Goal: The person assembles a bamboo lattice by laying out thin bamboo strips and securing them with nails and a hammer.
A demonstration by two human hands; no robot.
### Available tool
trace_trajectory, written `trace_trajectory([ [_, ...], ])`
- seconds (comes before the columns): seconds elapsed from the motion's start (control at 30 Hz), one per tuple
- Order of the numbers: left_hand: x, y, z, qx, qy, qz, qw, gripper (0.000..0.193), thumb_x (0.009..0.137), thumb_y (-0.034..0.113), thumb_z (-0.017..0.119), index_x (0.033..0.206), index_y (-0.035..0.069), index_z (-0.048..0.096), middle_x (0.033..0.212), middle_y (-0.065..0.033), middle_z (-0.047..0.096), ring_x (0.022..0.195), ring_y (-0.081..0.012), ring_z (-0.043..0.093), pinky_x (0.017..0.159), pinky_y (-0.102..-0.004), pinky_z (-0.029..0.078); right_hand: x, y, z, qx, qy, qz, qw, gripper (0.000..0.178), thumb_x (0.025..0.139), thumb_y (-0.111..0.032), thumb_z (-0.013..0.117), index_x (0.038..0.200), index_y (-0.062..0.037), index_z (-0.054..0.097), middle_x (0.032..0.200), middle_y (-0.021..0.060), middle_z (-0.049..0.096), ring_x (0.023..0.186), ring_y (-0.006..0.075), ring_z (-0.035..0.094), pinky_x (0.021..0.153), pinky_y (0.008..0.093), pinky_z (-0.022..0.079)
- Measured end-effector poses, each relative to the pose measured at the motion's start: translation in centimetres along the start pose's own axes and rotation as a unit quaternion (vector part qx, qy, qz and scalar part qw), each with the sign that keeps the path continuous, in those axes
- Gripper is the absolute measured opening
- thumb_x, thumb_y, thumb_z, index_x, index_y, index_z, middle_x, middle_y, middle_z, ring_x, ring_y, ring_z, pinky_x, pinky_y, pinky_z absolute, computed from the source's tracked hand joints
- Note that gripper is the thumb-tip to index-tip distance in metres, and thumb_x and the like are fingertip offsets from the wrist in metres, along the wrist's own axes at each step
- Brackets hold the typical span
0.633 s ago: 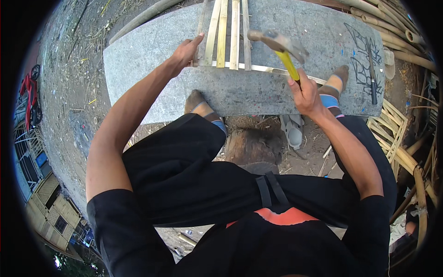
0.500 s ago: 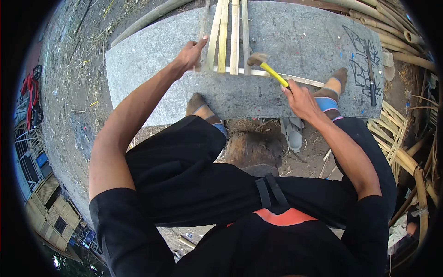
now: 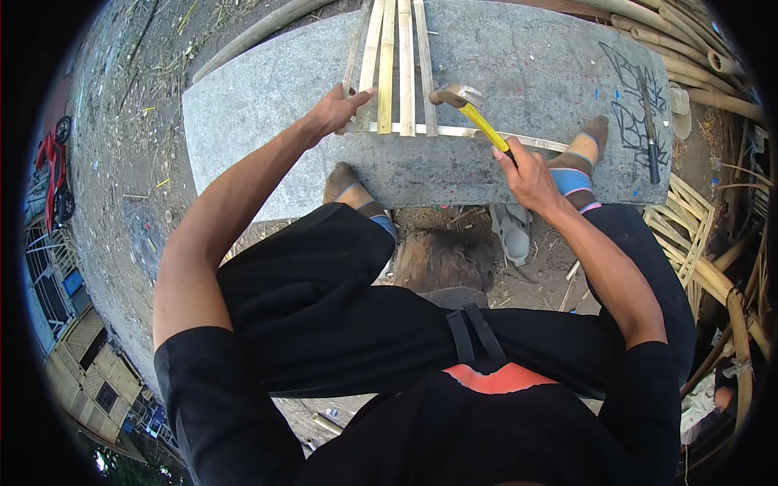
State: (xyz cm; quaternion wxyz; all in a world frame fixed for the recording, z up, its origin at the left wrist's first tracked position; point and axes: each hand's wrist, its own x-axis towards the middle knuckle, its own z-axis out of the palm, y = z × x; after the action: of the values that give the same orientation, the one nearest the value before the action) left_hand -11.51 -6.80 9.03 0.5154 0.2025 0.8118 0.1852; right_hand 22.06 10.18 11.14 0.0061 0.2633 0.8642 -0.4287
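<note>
My left hand [image 3: 335, 112] is closed around the leftmost slats at their near end. Several long, pale bamboo slats [image 3: 406, 73] run away from me and draw together toward the top edge. Their near ends meet a thin bamboo crosspiece [image 3: 462, 131], which stretches right toward my right foot [image 3: 596, 134]. In my right hand [image 3: 531, 178] is a claw hammer [image 3: 485, 127], gripped by its yellow and black handle. The hammer's head hangs just right of the slats, above the crosspiece. My left fingers partly hide the slat ends.
A grey slab [image 3: 519, 73] lies under the slats and both feet. A dark-handled long tool [image 3: 653, 154] rests at its right end. Bamboo poles [image 3: 697, 71] are piled at the far right, with a bamboo lattice [image 3: 685, 215] nearer. A wooden stump [image 3: 446, 259] stands between my legs.
My left hand has come slightly nearer and its grip has changed. The slats have shifted a little left and toward me. The hammer has moved slightly left, its head turning.
</note>
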Motion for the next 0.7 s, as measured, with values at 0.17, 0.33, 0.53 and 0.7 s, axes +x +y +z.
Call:
trace_trajectory([
  [0.17,0.0,-0.3,0.6,0.010,0.047,0.012,0.999,0.084,0.097,0.063,0.049,0.131,-0.013,0.039,0.102,-0.0237,0.062,0.088,-0.0250,0.064,0.071,-0.0391,0.053,-0.4,-1.8,-0.7,0.030,0.032,-0.054,0.998,0.031,0.103,-0.031,0.052,0.107,-0.0006,0.050,0.063,0.0250,0.057,0.064,0.0472,0.062,0.054,0.0504,0.043],
  [0.33,-0.5,1.4,0.7,0.019,0.069,0.018,0.997,0.079,0.100,0.058,0.046,0.130,-0.014,0.038,0.100,-0.0261,0.062,0.084,-0.0255,0.064,0.071,-0.0403,0.053,-2.0,0.8,0.2,-0.068,-0.043,0.060,0.995,0.030,0.103,-0.031,0.052,0.103,-0.0009,0.048,0.062,0.0250,0.055,0.064,0.0487,0.060,0.052,0.0493,0.042],
  [0.53,-0.9,1.2,0.5,0.041,0.071,0.009,0.997,0.083,0.100,0.061,0.042,0.133,-0.015,0.038,0.108,-0.0325,0.061,0.095,-0.0331,0.065,0.078,-0.0458,0.054,-1.3,-1.4,-0.8,0.019,0.008,-0.005,1.000,0.026,0.103,-0.030,0.051,0.104,-0.0036,0.048,0.062,0.0270,0.055,0.067,0.0518,0.059,0.054,0.0531,0.042],
  [0.7,-0.4,2.0,0.6,0.048,0.071,0.011,0.996,0.085,0.099,0.061,0.043,0.133,-0.016,0.038,0.113,-0.0372,0.059,0.105,-0.0394,0.064,0.087,-0.0483,0.053,-2.3,0.3,0.4,-0.056,-0.020,0.001,0.998,0.028,0.103,-0.030,0.052,0.104,-0.0026,0.048,0.060,0.0256,0.055,0.064,0.0518,0.058,0.054,0.0526,0.043],
])
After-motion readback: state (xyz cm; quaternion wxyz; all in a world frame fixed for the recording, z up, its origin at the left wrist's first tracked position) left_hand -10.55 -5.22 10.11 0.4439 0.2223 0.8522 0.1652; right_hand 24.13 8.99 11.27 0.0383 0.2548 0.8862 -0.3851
